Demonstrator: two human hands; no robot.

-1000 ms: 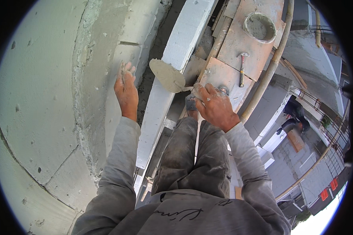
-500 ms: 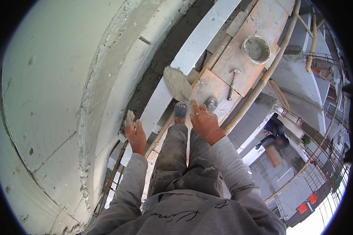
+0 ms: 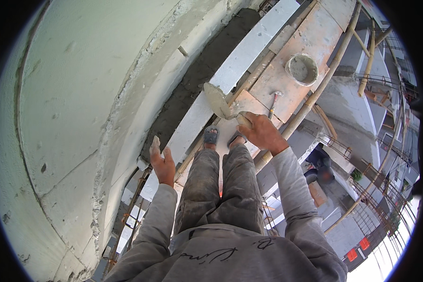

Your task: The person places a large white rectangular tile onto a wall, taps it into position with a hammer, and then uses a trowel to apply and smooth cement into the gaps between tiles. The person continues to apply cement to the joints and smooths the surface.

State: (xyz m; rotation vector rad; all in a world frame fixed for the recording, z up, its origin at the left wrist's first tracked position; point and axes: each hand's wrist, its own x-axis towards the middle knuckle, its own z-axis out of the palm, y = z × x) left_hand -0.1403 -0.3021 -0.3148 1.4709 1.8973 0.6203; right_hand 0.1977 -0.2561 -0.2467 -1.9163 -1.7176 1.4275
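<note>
My right hand (image 3: pixel 267 134) is closed round the handle of a mortar-coated trowel (image 3: pixel 216 99). The trowel's blade slants up and left, over the pale beam (image 3: pixel 243 49); in the picture it overlaps the beam's edge, and I cannot tell if they touch. Over the beam's nearer part, my left hand (image 3: pixel 162 163) is held out, fingers stretched and nothing in them. Between beam and wall runs a dark grey channel (image 3: pixel 192 82). A hammer (image 3: pixel 274 104) lies on the planks (image 3: pixel 286 49), beyond my right hand.
A round bucket (image 3: pixel 301 69) of grey mortar stands farther along the planks. A bamboo pole (image 3: pixel 310 103) borders them on the right, with a drop beyond. Down there another person (image 3: pixel 320 162) is bent over. A rough pale wall (image 3: pixel 75 108) fills the left side.
My right hand has moved right and slightly lower, and the trowel blade has turned to look narrower. The view has shifted a little. My left hand stays about where it was.
</note>
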